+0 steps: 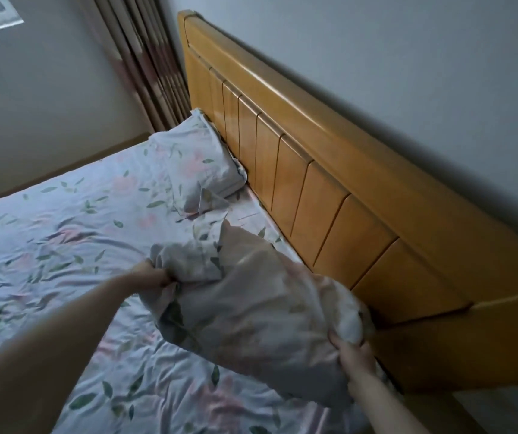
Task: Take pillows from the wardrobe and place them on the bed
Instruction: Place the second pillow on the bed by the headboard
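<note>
**Op:** Far left of the bed (47, 233), floral sheet rumpled, nothing on it there. First pillow (199, 166) lies flat at the far corner of the head edge, touching the headboard (314, 170). I judge it as placed.

**Obs:** And the one in hand?

**Op:** My left hand (154, 275) has its fingers clenched on a bunched corner of the second pillow (251, 302). That pillow hangs slack between both hands, tilted, its lower part down on the sheet near the head edge, its right end just beside the headboard. Held by two opposite ends, I reckon, so it can be spread and dropped flat next to the first.

**Obs:** Right side?

**Op:** My right hand (353, 355) grips the other end, fingers curled round a wad of the casing near the bed's near-right corner. Neither hand is loose. Cannot tell how much filling each grip takes in; fabric hides it.

**Obs:** Wardrobe?

**Op:** Not in view. Curtain (154, 67) stands beyond the far corner.
</note>
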{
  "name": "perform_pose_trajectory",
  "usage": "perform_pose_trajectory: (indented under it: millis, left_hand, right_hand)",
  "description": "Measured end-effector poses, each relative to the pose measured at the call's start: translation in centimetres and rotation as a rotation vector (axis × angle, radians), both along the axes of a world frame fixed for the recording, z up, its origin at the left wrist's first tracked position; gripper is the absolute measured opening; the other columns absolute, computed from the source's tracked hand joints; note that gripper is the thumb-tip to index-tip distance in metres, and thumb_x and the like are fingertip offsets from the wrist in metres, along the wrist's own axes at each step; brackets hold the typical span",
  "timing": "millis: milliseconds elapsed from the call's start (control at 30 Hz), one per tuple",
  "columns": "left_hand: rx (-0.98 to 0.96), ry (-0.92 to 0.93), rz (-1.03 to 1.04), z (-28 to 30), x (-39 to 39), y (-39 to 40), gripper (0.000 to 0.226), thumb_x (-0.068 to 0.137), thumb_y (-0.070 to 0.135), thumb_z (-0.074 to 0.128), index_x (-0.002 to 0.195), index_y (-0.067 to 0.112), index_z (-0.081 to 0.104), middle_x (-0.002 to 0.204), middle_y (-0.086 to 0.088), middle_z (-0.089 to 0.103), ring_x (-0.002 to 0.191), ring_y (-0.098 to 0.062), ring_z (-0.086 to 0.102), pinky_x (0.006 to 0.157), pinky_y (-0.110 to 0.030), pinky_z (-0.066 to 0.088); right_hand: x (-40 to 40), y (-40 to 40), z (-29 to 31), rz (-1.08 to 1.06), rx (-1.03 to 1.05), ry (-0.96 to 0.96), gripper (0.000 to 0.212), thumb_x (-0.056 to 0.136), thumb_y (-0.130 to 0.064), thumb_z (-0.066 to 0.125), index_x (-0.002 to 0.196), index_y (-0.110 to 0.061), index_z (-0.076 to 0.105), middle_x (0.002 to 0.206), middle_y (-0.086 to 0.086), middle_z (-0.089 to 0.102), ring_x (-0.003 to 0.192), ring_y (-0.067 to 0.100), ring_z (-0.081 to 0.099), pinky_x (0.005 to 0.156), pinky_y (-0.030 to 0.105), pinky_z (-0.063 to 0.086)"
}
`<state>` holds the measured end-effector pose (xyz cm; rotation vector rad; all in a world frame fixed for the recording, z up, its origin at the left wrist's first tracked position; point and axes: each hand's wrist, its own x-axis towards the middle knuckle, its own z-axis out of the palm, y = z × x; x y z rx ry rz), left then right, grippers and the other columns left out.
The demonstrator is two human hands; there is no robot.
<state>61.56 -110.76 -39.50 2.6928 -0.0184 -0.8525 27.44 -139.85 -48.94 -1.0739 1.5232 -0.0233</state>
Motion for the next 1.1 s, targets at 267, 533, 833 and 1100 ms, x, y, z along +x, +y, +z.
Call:
perform_pose_trajectory:
  millis: [267,533,833,1100]
  left_hand:
    - [0.008,-0.036,-0.157,-8.2,2.9,-5.8,0.011,0.08,0.004,0.059,0.077,0.008,0.049,0.072,-0.007,0.049,0.073,-0.025,0.053,0.051,-0.028,0.035]
    - [-0.244,-0.334,-0.044,-13.7,11.8,-12.1,0.03,0.064,0.019,0.067,0.094,0.015,0.069,0.089,-0.012,0.066,0.096,-0.036,0.065,0.07,-0.038,0.051]
    - [-0.031,-0.056,0.063,-27.9,4.7,-9.9,0.059,0.081,0.041,0.068,0.124,0.003,0.056,0.118,-0.017,0.065,0.111,-0.033,0.062,0.093,-0.038,0.051]
    - [-0.503,0.208,0.42,-31.6,1.3,-12.6,0.059,0.068,0.052,0.086,0.113,0.022,0.062,0.107,0.003,0.067,0.094,-0.018,0.063,0.076,-0.034,0.053]
  right_hand:
    - [2.7,3.6,-6.0,-0.179,-0.065,0.062,0.076,0.07,-0.01,0.089,0.133,0.012,0.052,0.138,0.028,0.054,0.122,0.042,0.055,0.105,0.048,0.044]
    - [7.3,4.4,-11.8,-0.434,-0.348,-0.213,0.056,0.06,-0.015,0.096,0.106,0.002,0.069,0.101,0.025,0.069,0.1,0.04,0.067,0.086,0.04,0.052]
    - [6.8,4.6,-23.5,-0.598,0.223,-0.483,0.057,0.076,0.022,0.071,0.126,0.024,0.044,0.119,0.049,0.052,0.098,0.035,0.049,0.083,0.001,0.036]
    - [8.8,-1.1,-21.9,-0.179,0.015,-0.192,0.112,0.068,-0.022,0.093,0.155,-0.01,0.023,0.148,0.013,0.048,0.128,0.033,0.054,0.099,0.043,0.048]
